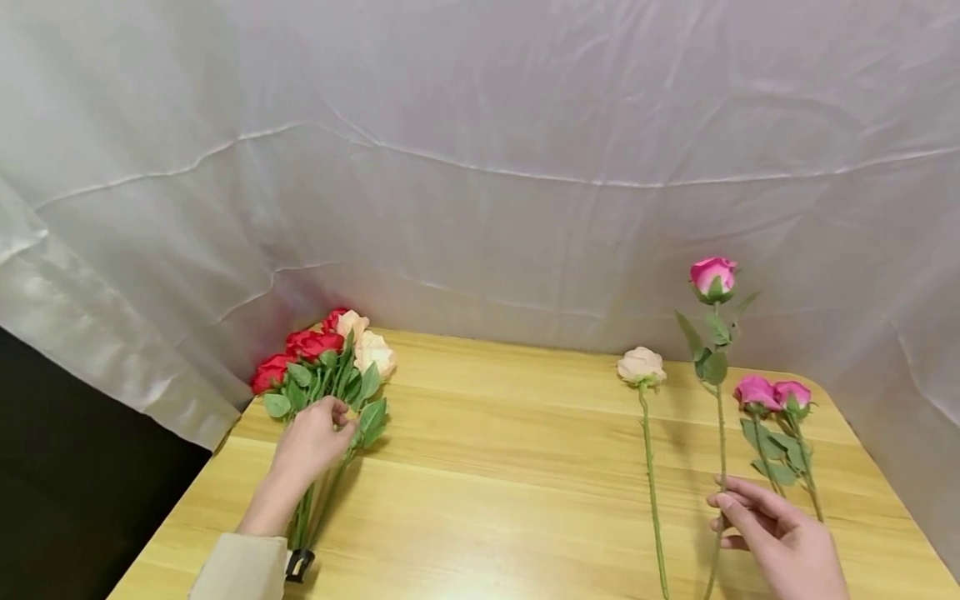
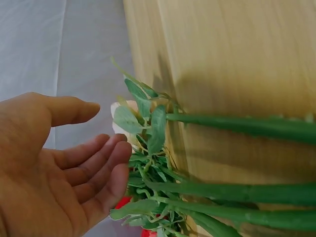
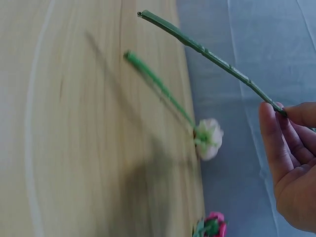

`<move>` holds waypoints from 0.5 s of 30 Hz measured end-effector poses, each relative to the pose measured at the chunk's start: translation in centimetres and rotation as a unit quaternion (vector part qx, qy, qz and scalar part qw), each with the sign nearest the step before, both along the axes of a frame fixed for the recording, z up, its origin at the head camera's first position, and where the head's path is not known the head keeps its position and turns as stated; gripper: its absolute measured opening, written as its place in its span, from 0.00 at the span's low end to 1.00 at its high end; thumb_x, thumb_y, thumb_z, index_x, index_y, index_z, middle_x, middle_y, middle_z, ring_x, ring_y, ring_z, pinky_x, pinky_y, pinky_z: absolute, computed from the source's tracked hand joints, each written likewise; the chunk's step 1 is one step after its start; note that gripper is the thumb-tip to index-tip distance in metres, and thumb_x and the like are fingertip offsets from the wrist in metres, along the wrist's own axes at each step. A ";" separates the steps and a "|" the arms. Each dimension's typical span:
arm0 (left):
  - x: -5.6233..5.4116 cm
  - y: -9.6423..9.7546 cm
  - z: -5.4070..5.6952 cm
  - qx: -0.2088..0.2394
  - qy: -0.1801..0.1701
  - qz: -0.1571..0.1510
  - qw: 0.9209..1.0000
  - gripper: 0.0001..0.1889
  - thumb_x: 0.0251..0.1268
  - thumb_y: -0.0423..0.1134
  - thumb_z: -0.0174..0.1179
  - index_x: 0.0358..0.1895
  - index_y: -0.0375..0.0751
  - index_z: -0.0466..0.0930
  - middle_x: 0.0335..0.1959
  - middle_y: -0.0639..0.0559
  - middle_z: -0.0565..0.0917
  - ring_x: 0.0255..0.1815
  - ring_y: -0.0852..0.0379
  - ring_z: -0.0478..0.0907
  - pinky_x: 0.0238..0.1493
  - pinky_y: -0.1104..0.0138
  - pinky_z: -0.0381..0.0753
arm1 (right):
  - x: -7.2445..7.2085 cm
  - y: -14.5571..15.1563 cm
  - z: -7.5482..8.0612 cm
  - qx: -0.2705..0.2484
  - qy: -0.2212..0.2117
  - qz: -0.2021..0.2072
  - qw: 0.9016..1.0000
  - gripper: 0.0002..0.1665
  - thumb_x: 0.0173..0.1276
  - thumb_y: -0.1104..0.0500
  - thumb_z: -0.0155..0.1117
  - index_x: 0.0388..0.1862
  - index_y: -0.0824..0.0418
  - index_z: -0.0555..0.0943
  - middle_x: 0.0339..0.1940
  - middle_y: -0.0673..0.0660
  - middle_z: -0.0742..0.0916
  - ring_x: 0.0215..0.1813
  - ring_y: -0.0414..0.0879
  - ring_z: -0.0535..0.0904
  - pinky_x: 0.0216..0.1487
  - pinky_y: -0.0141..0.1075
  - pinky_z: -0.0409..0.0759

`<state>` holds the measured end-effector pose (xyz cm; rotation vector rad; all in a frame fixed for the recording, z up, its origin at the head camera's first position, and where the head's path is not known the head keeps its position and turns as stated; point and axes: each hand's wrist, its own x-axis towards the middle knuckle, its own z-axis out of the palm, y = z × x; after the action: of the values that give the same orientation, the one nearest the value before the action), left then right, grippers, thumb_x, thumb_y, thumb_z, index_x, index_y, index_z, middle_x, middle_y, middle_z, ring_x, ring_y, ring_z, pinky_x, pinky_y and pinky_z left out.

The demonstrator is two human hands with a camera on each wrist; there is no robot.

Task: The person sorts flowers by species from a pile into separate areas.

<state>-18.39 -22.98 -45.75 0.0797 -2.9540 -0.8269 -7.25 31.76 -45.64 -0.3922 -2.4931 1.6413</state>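
Between thumb and fingers, my right hand (image 1: 780,533) pinches the stem of a pink rose (image 1: 713,279), held up off the table with its bloom at the top. In the right wrist view the bare lower stem (image 3: 212,57) sticks out from the right hand (image 3: 296,163). My left hand (image 1: 315,442) hovers over a bunch of red roses (image 1: 313,343) and cream roses (image 1: 374,353). Its fingers are loosely bent with nothing in them in the left wrist view, close to the green leaves (image 2: 158,128). A black clip (image 1: 299,566) sits around the bunch's lower stems.
A single pale rose (image 1: 641,367) lies on the wooden table (image 1: 510,450), left of the raised rose. Two pink roses (image 1: 757,393) lie at the right, beyond my right hand. A grey cloth (image 1: 487,233) hangs behind the table's back edge.
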 end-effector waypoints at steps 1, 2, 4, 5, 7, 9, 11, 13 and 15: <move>0.0 -0.1 0.0 -0.001 -0.007 -0.002 1.000 0.18 0.70 0.41 0.62 0.55 0.30 0.80 0.44 0.43 0.86 0.44 0.43 0.84 0.46 0.46 0.82 | 0.1 0.6 -0.1 0.003 -0.002 -0.001 1.000 0.23 0.76 0.51 0.67 0.61 0.65 0.84 0.38 0.41 0.92 0.36 0.42 0.88 0.36 0.41 0.89; 0.0 -0.1 -0.1 -0.001 -0.014 -0.004 1.000 0.19 0.71 0.41 0.62 0.55 0.29 0.80 0.44 0.43 0.86 0.43 0.44 0.84 0.45 0.46 0.82 | 0.1 1.1 -0.3 0.002 -0.003 -0.003 1.000 0.21 0.77 0.51 0.67 0.61 0.63 0.84 0.38 0.40 0.92 0.36 0.41 0.88 0.35 0.41 0.89; 0.0 -0.2 -0.2 -0.003 -0.029 -0.008 1.000 0.19 0.71 0.41 0.63 0.55 0.28 0.79 0.42 0.43 0.85 0.40 0.45 0.83 0.44 0.47 0.81 | 0.2 2.1 -0.6 -0.002 0.002 -0.004 1.000 0.16 0.77 0.53 0.67 0.58 0.59 0.86 0.37 0.40 0.92 0.36 0.40 0.89 0.35 0.41 0.89; 0.0 -0.3 -0.2 -0.005 -0.036 -0.009 0.999 0.19 0.71 0.41 0.63 0.54 0.28 0.79 0.41 0.43 0.85 0.39 0.46 0.81 0.43 0.48 0.81 | 0.2 2.6 -0.8 -0.003 0.005 -0.005 1.000 0.13 0.76 0.54 0.67 0.56 0.54 0.87 0.36 0.39 0.92 0.36 0.39 0.89 0.35 0.41 0.89; 0.1 -0.4 -0.4 -0.012 -0.048 -0.013 0.999 0.17 0.70 0.41 0.64 0.52 0.28 0.78 0.37 0.44 0.82 0.35 0.47 0.79 0.40 0.50 0.80 | 0.3 3.5 -1.2 0.002 0.013 -0.003 1.000 0.10 0.77 0.57 0.67 0.53 0.51 0.88 0.35 0.39 0.92 0.35 0.38 0.89 0.33 0.41 0.89; 0.1 -0.4 -0.5 -0.020 -0.059 -0.017 0.998 0.16 0.70 0.41 0.64 0.48 0.30 0.77 0.33 0.45 0.80 0.32 0.48 0.76 0.36 0.53 0.78 | 0.2 4.2 -1.5 0.013 0.012 -0.007 1.000 0.10 0.77 0.58 0.66 0.53 0.52 0.89 0.35 0.39 0.91 0.35 0.37 0.89 0.33 0.40 0.88; 0.1 -0.5 -0.7 -0.023 -0.067 -0.020 0.997 0.15 0.70 0.41 0.65 0.47 0.30 0.76 0.30 0.46 0.77 0.30 0.49 0.74 0.34 0.55 0.76 | 0.1 4.8 -1.8 0.035 -0.002 -0.015 0.999 0.14 0.78 0.58 0.64 0.58 0.60 0.87 0.34 0.37 0.91 0.35 0.36 0.88 0.32 0.39 0.88; 0.1 -0.4 -0.7 -0.027 -0.073 -0.020 0.997 0.15 0.70 0.41 0.65 0.47 0.30 0.77 0.29 0.46 0.77 0.29 0.49 0.74 0.33 0.56 0.76 | -0.1 5.4 -1.9 0.057 -0.021 -0.024 0.998 0.22 0.79 0.57 0.63 0.63 0.70 0.81 0.34 0.36 0.91 0.35 0.35 0.88 0.32 0.38 0.88; 0.1 -0.4 -0.8 -0.030 -0.078 -0.020 0.996 0.16 0.70 0.41 0.66 0.48 0.29 0.77 0.30 0.45 0.79 0.30 0.49 0.75 0.34 0.55 0.77 | -0.3 6.0 -2.1 0.073 -0.047 -0.031 0.996 0.29 0.80 0.55 0.61 0.67 0.77 0.76 0.34 0.36 0.91 0.35 0.33 0.87 0.33 0.38 0.88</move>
<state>-18.26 -23.36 -46.56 0.0873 -3.1338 -0.7704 -7.51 37.74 -47.73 -0.5329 -2.6203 1.4377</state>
